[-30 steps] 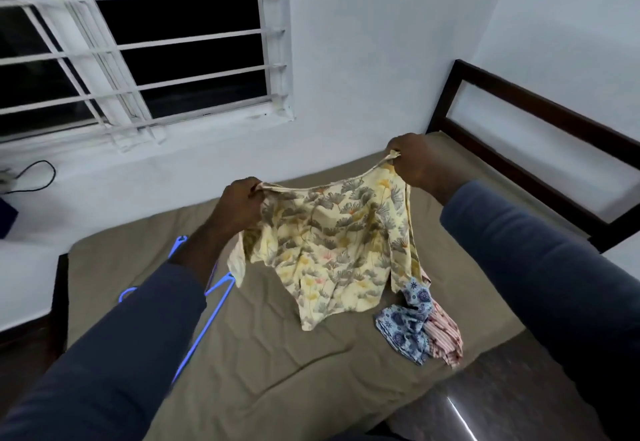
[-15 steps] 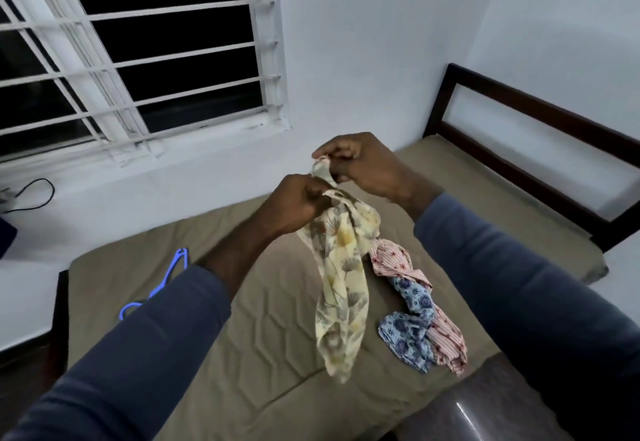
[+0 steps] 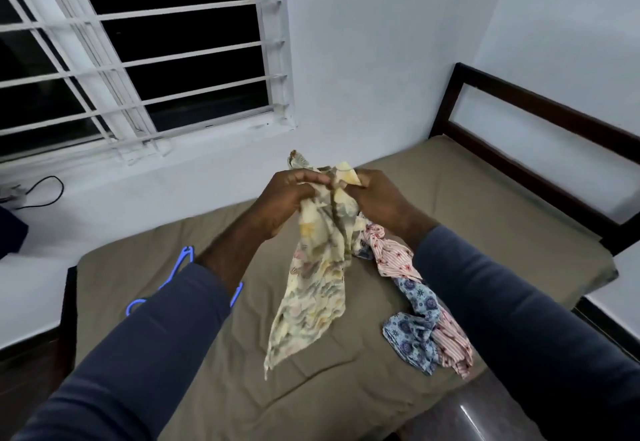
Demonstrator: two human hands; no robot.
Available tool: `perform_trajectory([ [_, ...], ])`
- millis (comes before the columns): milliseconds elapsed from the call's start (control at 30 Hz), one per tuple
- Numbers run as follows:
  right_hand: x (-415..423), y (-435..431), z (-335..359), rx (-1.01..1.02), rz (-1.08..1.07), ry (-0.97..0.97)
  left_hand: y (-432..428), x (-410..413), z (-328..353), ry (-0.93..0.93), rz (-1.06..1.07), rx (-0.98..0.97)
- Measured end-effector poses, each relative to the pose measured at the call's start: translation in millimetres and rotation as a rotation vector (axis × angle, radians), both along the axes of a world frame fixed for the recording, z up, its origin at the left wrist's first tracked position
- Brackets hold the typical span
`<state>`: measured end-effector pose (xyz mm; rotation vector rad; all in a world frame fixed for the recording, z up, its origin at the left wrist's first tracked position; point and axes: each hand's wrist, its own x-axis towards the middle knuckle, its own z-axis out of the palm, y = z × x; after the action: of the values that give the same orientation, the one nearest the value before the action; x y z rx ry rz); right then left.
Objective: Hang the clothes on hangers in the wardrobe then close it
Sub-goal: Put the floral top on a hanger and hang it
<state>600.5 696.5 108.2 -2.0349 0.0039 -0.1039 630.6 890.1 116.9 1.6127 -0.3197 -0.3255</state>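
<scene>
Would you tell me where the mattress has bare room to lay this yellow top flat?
Bare mattress by the headboard, and the near strip between the blue hangers and the clothes pile. Crowded around the hangers and the pile.

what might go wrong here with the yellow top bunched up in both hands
The yellow floral top is bunched between the left hand and right hand, so it may go onto a blue hanger twisted. The blue patterned cloth lies near the mattress edge and could slide off.

left grip [image 3: 287,200], right grip [image 3: 379,198] raised together, fingers curled, pinching garment [image 3: 311,288].
</scene>
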Motion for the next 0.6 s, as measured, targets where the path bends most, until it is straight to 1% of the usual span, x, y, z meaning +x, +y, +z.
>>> perform_trajectory([
  [67, 12, -16, 1, -0.014, -0.126, -0.008, 21, 10, -9, -0.160, 0.109, 0.135],
  [133, 22, -40, 4, -0.086, -0.214, -0.025, 48, 17, -17, -0.335, 0.216, 0.326],
  [200, 32, -61, 3, -0.202, -0.230, -0.025, 72, 21, -25, -0.469, 0.278, 0.456],
  [233, 35, -67, 2, -0.257, -0.211, -0.022, 81, 20, -28, -0.497, 0.288, 0.488],
  [333, 37, -68, -1, -0.414, -0.127, -0.005, 92, 21, -40, -0.436, 0.315, 0.589],
  [433, 35, -61, -2, -0.399, -0.195, -0.071, 96, 22, -45, -0.480, 0.323, 0.760],
  [467, 34, -58, -2, -0.421, -0.185, -0.059, 98, 20, -47, -0.488, 0.330, 0.790],
  [533, 31, -56, -2, -0.476, -0.151, -0.016, 100, 16, -48, -0.470, 0.360, 0.771],
  [600, 26, -59, -4, -0.416, -0.217, -0.045, 107, 13, -46, -0.424, 0.392, 0.693],
])
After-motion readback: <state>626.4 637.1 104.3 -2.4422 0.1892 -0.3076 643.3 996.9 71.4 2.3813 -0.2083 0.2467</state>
